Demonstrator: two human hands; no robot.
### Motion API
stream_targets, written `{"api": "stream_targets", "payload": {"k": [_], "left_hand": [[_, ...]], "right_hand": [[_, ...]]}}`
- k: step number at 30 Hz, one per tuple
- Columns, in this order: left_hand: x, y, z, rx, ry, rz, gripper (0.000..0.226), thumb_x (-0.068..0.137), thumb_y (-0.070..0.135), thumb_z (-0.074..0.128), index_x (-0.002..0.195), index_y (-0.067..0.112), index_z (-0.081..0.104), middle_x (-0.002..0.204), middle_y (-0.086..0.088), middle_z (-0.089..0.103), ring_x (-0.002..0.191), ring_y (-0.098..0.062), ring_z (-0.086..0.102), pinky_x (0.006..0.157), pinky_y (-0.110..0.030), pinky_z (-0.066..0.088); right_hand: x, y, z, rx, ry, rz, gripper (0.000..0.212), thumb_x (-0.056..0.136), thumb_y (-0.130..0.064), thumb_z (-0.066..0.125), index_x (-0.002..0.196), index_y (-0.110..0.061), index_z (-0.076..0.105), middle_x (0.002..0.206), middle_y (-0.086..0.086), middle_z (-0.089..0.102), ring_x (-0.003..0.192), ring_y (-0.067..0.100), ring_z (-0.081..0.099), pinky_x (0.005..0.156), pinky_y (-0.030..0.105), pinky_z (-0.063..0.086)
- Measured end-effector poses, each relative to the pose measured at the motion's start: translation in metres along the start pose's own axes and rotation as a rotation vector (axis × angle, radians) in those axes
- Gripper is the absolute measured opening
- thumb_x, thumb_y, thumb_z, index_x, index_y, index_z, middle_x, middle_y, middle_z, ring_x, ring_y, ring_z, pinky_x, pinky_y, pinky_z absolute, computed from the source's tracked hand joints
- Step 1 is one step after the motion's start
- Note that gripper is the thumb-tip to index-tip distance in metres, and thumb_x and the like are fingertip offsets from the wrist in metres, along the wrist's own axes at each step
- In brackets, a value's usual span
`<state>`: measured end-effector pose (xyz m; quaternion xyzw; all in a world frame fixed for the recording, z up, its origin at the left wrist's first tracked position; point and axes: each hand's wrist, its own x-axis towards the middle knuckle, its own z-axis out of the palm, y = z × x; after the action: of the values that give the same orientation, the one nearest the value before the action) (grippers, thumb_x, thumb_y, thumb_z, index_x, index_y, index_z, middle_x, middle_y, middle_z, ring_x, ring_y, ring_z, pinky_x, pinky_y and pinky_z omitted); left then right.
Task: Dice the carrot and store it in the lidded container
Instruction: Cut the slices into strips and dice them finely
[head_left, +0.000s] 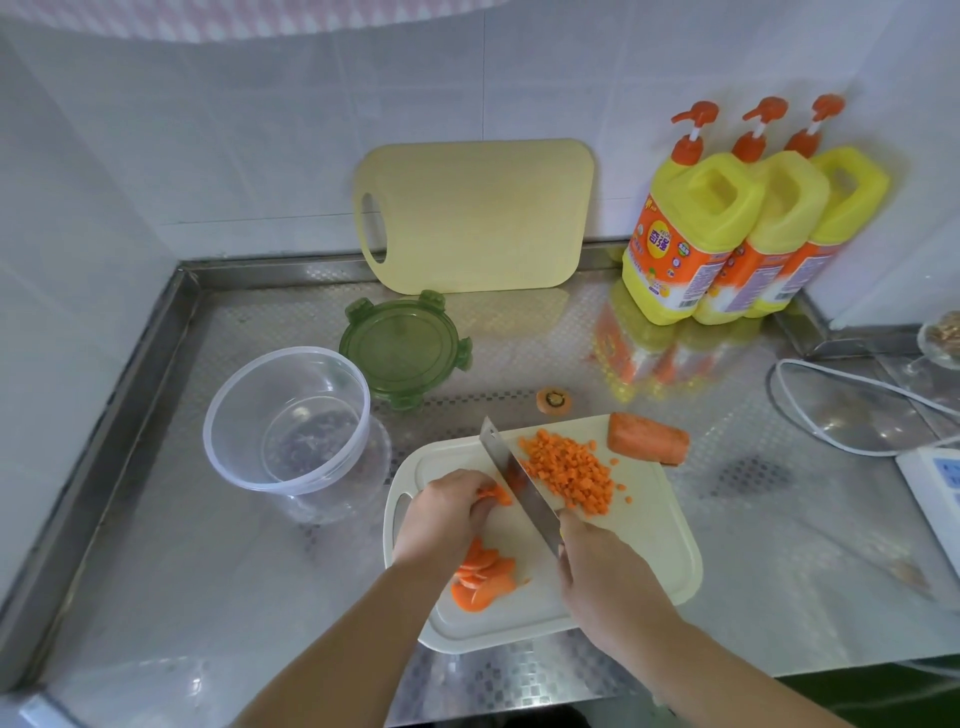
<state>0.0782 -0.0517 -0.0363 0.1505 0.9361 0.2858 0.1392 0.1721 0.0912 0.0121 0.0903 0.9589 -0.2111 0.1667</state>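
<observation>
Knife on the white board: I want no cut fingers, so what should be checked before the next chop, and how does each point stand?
1. Left hand grips the carrot strips: ok.
2. Its fingertips tucked back from the knife: cannot tell.
3. Right hand grips the knife handle: ok.
4. Diced pile lies on the blade's far side from the fingers: ok.
5. Container open, lid off beside it: ok.

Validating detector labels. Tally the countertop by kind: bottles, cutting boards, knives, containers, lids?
Pump bottles: 3
Cutting boards: 2
Knife: 1
Clear container: 1
Green lid: 1
Total: 8
</observation>
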Motion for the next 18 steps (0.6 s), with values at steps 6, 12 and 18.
{"api": "stream_targets", "payload": {"k": [6, 12, 18], "left_hand": [[-0.001, -0.004, 0.0, 0.12, -0.015, 0.024, 0.021, 0.094, 0.038, 0.053, 0.111, 0.028, 0.061, 0.113, 0.012, 0.06, 0.105, -0.011, 0.056, 0.081, -0.028, 0.044], [0.001, 0.0, 0.002, 0.198, -0.017, 0.009, 0.025, 0.097, 0.038, 0.046, 0.113, 0.026, 0.06, 0.113, 0.009, 0.06, 0.101, -0.015, 0.059, 0.082, -0.028, 0.046], [0.001, 0.001, 0.006, 0.1, -0.035, -0.033, 0.02, 0.095, 0.029, 0.047, 0.105, 0.025, 0.064, 0.102, 0.005, 0.063, 0.088, -0.018, 0.062, 0.078, -0.029, 0.051]], "right_hand": [[-0.005, -0.006, 0.001, -0.075, -0.016, -0.024, 0.033, 0.099, -0.013, 0.036, 0.131, -0.019, 0.036, 0.096, -0.006, 0.049, 0.079, 0.012, 0.046, 0.067, 0.023, 0.038], [-0.004, -0.005, 0.007, -0.082, -0.014, -0.025, 0.035, 0.098, -0.011, 0.038, 0.132, -0.019, 0.035, 0.103, -0.004, 0.055, 0.078, 0.012, 0.047, 0.067, 0.022, 0.039], [0.002, -0.009, 0.01, -0.108, -0.036, -0.004, 0.039, 0.096, -0.006, 0.039, 0.133, -0.017, 0.034, 0.105, -0.003, 0.056, 0.079, 0.013, 0.05, 0.065, 0.023, 0.038]]}}
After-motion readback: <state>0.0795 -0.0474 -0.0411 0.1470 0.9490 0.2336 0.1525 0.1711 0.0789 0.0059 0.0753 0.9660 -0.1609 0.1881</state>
